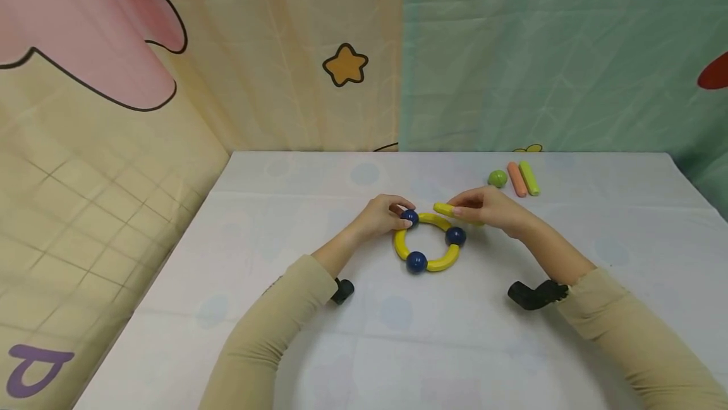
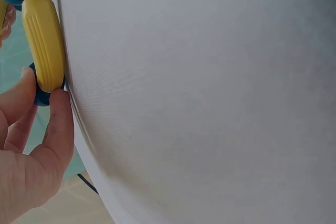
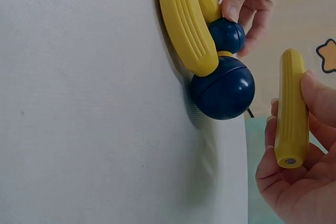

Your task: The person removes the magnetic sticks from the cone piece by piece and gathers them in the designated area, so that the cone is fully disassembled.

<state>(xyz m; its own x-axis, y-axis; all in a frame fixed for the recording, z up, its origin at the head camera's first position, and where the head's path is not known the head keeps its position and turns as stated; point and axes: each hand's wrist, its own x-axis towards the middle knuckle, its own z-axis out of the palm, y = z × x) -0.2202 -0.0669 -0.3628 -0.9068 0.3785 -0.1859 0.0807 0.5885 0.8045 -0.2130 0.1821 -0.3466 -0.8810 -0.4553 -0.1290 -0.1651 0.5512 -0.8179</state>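
Observation:
On the table lies a ring of curved yellow rods (image 1: 400, 244) joined by three dark blue balls (image 1: 417, 262). My left hand (image 1: 382, 215) pinches the blue ball (image 1: 409, 216) at the ring's upper left between thumb and fingers. In the left wrist view, the thumb and fingers of that left hand (image 2: 42, 145) are at the end of a ridged yellow rod (image 2: 44, 40). Just right of the ring and off the table, my right hand (image 1: 490, 209) holds a separate yellow rod (image 3: 292, 108). A small round metal-coloured spot shows on that rod's end.
At the back right of the white table (image 1: 398, 353) lie a green ball (image 1: 497, 178), an orange stick (image 1: 517, 179) and a lime stick (image 1: 529, 178). Behind the table hang printed cloths (image 1: 284, 81). A black device (image 1: 534, 295) sits at the right wrist.

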